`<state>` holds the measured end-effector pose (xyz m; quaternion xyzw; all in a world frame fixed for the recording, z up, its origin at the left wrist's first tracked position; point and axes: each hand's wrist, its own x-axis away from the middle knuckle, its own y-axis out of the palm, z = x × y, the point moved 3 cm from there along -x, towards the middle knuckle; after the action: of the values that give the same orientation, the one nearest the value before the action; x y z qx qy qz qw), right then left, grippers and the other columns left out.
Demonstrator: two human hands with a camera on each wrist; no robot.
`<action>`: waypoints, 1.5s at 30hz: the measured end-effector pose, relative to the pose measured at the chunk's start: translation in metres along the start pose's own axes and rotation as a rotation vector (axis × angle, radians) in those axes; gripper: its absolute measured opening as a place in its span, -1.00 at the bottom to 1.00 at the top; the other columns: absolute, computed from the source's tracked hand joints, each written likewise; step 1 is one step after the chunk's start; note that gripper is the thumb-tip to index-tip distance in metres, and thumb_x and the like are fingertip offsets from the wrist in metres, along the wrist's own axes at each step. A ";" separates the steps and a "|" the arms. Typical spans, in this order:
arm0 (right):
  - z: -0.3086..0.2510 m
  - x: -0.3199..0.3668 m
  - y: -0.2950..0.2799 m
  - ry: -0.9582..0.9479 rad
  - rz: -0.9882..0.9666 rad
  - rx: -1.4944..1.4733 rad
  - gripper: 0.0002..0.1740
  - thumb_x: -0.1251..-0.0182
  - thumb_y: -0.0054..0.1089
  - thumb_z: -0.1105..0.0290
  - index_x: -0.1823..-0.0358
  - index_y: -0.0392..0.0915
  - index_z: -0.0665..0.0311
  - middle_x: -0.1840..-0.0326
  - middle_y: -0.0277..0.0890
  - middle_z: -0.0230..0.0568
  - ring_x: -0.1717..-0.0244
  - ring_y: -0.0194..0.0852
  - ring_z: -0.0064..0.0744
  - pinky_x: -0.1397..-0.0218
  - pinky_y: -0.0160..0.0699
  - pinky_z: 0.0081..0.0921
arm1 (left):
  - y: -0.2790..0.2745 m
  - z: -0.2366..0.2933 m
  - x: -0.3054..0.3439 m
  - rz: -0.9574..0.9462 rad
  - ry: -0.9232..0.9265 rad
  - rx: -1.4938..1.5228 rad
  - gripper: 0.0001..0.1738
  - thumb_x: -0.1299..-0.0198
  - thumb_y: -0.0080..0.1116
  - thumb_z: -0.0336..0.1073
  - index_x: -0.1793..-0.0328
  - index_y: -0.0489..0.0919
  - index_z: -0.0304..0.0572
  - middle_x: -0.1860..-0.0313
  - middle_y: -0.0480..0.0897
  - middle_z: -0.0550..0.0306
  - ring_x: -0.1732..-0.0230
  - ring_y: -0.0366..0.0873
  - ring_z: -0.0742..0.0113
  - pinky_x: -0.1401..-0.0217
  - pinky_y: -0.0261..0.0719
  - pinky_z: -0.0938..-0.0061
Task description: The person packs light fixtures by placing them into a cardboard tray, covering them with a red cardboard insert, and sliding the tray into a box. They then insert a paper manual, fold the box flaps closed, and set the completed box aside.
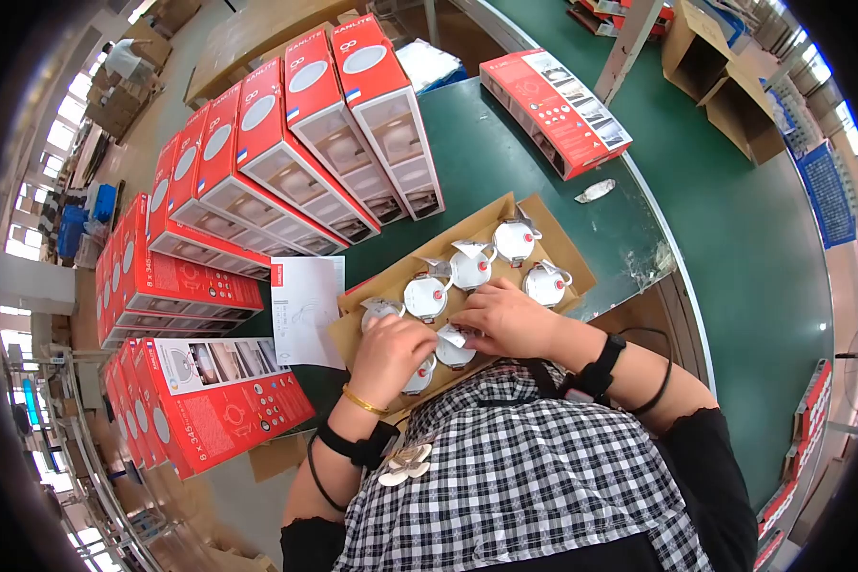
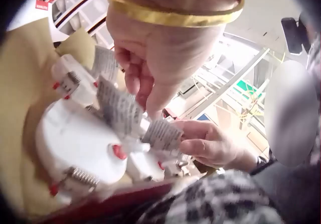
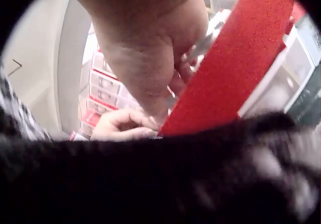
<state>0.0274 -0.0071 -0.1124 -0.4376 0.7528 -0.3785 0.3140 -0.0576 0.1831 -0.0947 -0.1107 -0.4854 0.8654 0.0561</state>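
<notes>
White round downlights (image 1: 425,297) with spring clips, red plugs and printed paper labels stand in rows in an open cardboard box (image 1: 572,262). Over the box's near side, my left hand (image 1: 389,355) reaches down with its fingers curled and its thumb against them. Its fingertips pinch at the edge of a folded printed label (image 2: 163,134), partly hidden behind another label (image 2: 119,108). From the other side my right hand (image 1: 507,319) pinches the same label between thumb and forefinger, above a downlight (image 1: 456,353) at the near edge.
Red downlight cartons (image 1: 338,133) stand in a curved row at left and far left. A white printed leaflet (image 1: 307,310) lies beside the box. Another red carton (image 1: 555,112) and a small clear packet (image 1: 596,191) rest on the green table (image 1: 467,124). Brown cartons (image 1: 720,81) stand farther right.
</notes>
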 end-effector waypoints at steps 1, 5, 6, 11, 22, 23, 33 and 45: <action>0.002 0.002 -0.007 -0.041 0.024 -0.117 -0.72 -0.12 0.36 0.31 0.10 0.72 0.12 0.20 0.59 -0.35 -0.01 0.53 -0.24 -0.18 0.38 -0.28 | -0.007 0.002 -0.005 0.038 -0.006 0.013 -0.93 -0.08 0.40 -0.28 0.32 0.71 0.02 0.33 0.71 0.29 0.20 0.59 0.21 0.02 0.41 0.28; 0.030 -0.007 -0.027 0.078 0.129 -0.012 -0.66 -0.14 0.31 0.37 0.01 0.67 0.16 0.04 0.61 -0.29 -0.10 0.53 -0.22 -0.17 0.42 -0.28 | -0.028 0.008 -0.058 0.222 0.038 -0.017 -0.92 -0.11 0.39 -0.27 0.27 0.73 0.00 0.28 0.74 0.31 0.19 0.59 0.21 -0.01 0.42 0.30; 0.037 -0.009 -0.029 0.044 0.165 0.107 -0.67 -0.16 0.28 0.36 0.01 0.65 0.17 -0.02 0.61 -0.31 -0.14 0.52 -0.26 -0.18 0.43 -0.31 | -0.024 0.007 -0.074 0.222 0.039 -0.019 -0.92 -0.11 0.39 -0.27 0.27 0.73 0.00 0.28 0.74 0.31 0.19 0.59 0.21 -0.01 0.42 0.30; 0.046 -0.012 -0.023 0.082 0.132 0.263 -0.61 -0.16 0.34 0.30 -0.04 0.63 0.18 -0.10 0.60 -0.32 -0.20 0.49 -0.27 -0.24 0.41 -0.31 | 0.007 -0.002 -0.112 0.049 0.197 -0.206 -0.91 -0.12 0.37 -0.24 0.31 0.71 -0.02 0.39 0.70 0.26 0.24 0.57 0.19 0.03 0.41 0.25; 0.060 -0.005 -0.018 0.069 0.215 0.175 -0.50 -0.03 0.46 0.24 -0.06 0.62 0.16 -0.07 0.59 -0.36 -0.19 0.48 -0.33 -0.19 0.37 -0.31 | 0.021 -0.007 -0.100 -0.086 -0.019 -0.259 -0.93 -0.07 0.36 -0.29 0.31 0.72 -0.02 0.32 0.71 0.21 0.18 0.60 0.15 0.09 0.45 0.21; 0.061 -0.004 -0.017 0.068 0.229 0.161 -0.49 -0.03 0.46 0.25 -0.07 0.62 0.16 -0.08 0.59 -0.37 -0.20 0.48 -0.34 -0.20 0.37 -0.32 | 0.021 -0.008 -0.098 -0.087 -0.019 -0.262 -0.93 -0.07 0.36 -0.29 0.31 0.72 -0.02 0.32 0.71 0.21 0.18 0.60 0.15 0.09 0.45 0.21; 0.031 0.027 -0.060 -0.006 0.150 -0.037 -0.48 -0.06 0.48 0.21 -0.10 0.63 0.12 -0.08 0.57 -0.31 -0.27 0.46 -0.27 -0.35 0.30 -0.29 | 0.011 0.025 -0.074 -0.009 0.037 0.008 -0.90 -0.06 0.37 -0.38 0.27 0.70 -0.09 0.18 0.72 0.20 0.12 0.58 0.09 -0.02 0.50 0.23; 0.043 0.049 -0.033 0.129 0.151 0.039 -0.51 0.00 0.52 0.15 0.02 0.67 0.15 0.18 0.62 -0.36 -0.04 0.52 -0.30 -0.36 0.28 -0.26 | 0.046 0.031 -0.057 -0.075 0.088 0.041 -0.87 -0.04 0.44 -0.31 0.30 0.72 -0.11 0.40 0.72 0.12 0.35 0.60 0.11 0.17 0.54 0.25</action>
<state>0.0552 -0.0749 -0.1139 -0.3482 0.7947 -0.3957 0.3010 -0.0093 0.1211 -0.1104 -0.1292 -0.4684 0.8668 0.1122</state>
